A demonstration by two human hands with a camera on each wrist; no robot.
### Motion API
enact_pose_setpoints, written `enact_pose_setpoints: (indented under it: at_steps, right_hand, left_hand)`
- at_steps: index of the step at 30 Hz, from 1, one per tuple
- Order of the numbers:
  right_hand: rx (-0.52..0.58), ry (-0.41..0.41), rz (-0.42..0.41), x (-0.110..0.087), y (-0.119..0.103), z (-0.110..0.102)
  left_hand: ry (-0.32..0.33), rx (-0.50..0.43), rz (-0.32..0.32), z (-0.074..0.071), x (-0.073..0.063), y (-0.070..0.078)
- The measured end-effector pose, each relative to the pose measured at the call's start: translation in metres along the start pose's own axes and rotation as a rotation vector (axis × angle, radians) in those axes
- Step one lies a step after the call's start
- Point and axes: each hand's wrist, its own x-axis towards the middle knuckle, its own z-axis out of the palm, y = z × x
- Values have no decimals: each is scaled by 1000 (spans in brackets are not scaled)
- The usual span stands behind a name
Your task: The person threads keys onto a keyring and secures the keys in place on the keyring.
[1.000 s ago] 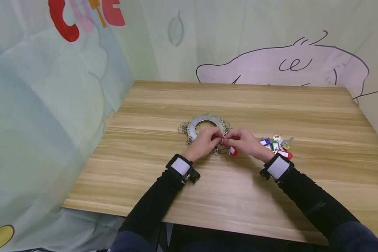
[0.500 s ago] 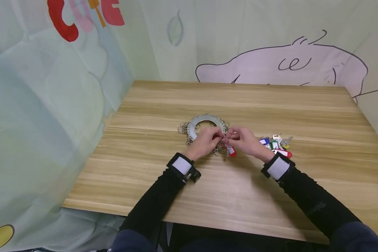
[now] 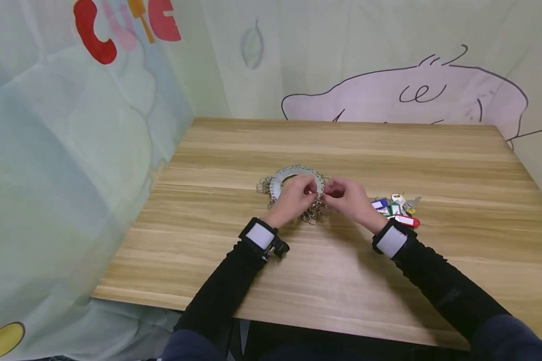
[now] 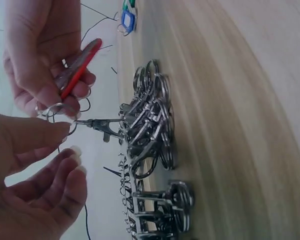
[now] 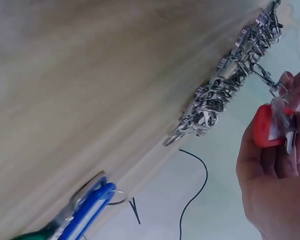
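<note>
Head: L hand [image 3: 291,200] & R hand [image 3: 350,201] angled inward, fingertips nearly touching, at metal ring [image 3: 277,183]. L wrist: L thumb/finger pinch small split ring [image 4: 60,104]. R wrist: R fingers curl rnd red tag [image 5: 262,127], nr clips [image 5: 217,97]

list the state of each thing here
Left hand: pinching a thin silver key ring
Right hand: holding a red plastic key tag
Red tag: raised off the light wooden table
Flat grey metal hoop: on the table, ringed with silver clasps
Clasp nearest the hands: open or shut unclear
Multicoloured plastic tag heap: lying on the table
</note>
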Motion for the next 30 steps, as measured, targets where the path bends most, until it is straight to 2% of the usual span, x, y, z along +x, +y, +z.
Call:
enact_pose_setpoints:
  at_steps: [3, 8, 11, 14, 19, 22, 30]
  right_hand:
    - [1, -3, -6, 3, -1, 0]
    - [1, -19, -3, 5, -2, -1]
    - [18, -29, -4, 4, -2, -2]
    - [42, -44, -16, 3, -2, -1]
    - [62, -54, -37, 2, -1, 3]
    - [66, -67, -24, 2, 0, 5]
    - [109, -116, 20, 3, 0, 4]
  left_hand:
    - [3, 19, 17, 0, 0, 1]
    - [11, 18, 88, 2, 0, 0]
    - [14, 6, 102, 3, 0, -1]
    - [10, -33, 61, 4, 0, -3]
    - [3, -135, -68, 4, 0, -4]
    - [1, -166, -126, 3, 1, -5]
    - [-24, -199, -178, -2, 0, -4]
